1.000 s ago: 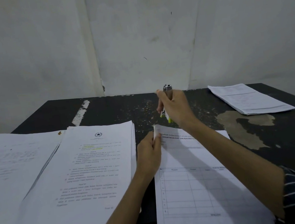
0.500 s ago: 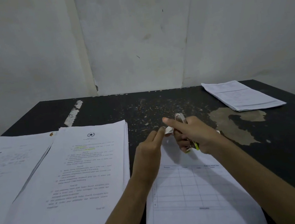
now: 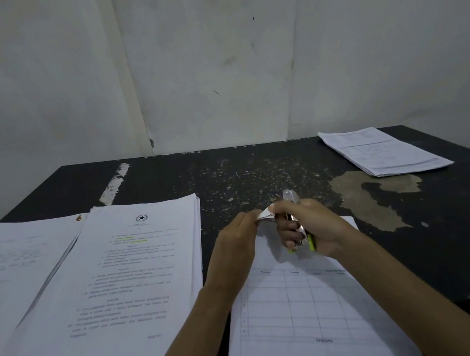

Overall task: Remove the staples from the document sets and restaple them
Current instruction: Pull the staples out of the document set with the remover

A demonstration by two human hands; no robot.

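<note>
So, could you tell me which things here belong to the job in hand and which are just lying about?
In use: table-form document, corner pinched by left hand; stapler gripped by right hand.
Lying about: thick stack at left; loose sheets far left; paper pile far right.

Table (image 3: 255,163) black w/ white specks, white stripe & tan patch; stapler (image 3: 290,199) silver & yellow-green; front sheet (image 3: 302,302) white w/ grey grid; left stack (image 3: 128,279) white, yellow highlights; wall (image 3: 213,62) off-white.
</note>
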